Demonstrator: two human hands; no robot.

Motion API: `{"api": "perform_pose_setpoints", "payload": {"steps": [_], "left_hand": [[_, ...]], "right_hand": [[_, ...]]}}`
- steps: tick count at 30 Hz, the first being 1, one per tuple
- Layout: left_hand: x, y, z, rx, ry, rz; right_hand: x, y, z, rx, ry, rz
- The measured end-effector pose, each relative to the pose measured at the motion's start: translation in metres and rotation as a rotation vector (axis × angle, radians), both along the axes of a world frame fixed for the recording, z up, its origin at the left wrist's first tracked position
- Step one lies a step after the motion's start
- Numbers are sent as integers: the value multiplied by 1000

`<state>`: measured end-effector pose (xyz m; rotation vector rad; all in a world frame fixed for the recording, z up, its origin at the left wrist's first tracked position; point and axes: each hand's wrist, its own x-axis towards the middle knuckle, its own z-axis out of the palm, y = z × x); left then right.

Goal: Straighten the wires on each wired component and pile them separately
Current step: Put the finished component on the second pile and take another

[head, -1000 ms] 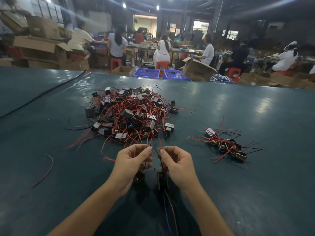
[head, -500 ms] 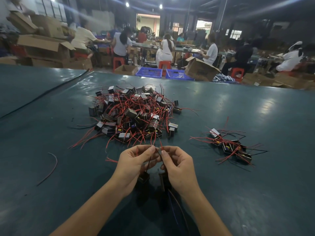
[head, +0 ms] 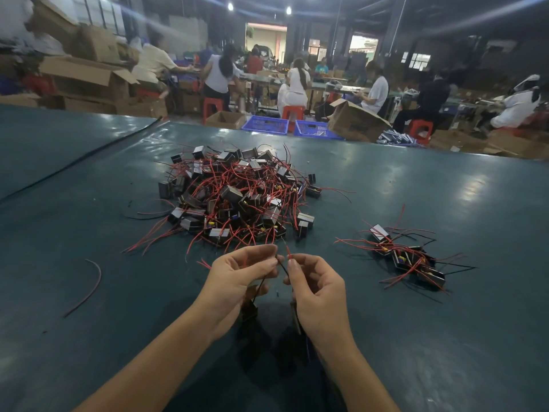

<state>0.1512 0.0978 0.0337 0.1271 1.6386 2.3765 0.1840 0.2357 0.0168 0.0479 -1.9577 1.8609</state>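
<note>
Fingers (head: 269,260) first: pinching thin wires (head: 282,267) w/ left hand (head: 237,281) & right hand (head: 320,289), components (head: 249,312) dangling over surface (head: 89,337); sm. done pile (head: 407,257) at right, approx. whole tangled heap (head: 237,197) left to straighten.

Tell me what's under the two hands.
Below the left hand a dark component shows on a black wire; a second component shows under the right hand. The palms hide how each is gripped.
</note>
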Motion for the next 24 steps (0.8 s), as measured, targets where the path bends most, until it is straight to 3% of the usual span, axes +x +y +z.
{"api": "perform_pose_setpoints", "payload": {"steps": [5,7,12,14,17,20,24], "left_hand": [[0,1,1,5,-8,-4],[1,1,1,-5,4,3],[3,3,1,-41,68,16],[3,2,2,-80,107,24],[2,-1,4,-113,151,2],[0,-4,7,-155,168,-70],[-3,-8,9,-181,135,-141]], "right_hand": [[2,-2,-1,-68,-29,-30],[2,-1,-3,0,-42,-109],[1,12,-4,710,181,-391],[-2,17,-2,804,337,-419],[-5,18,3,610,426,-213],[-4,15,2,477,329,1],[-5,19,0,411,246,81]]}}
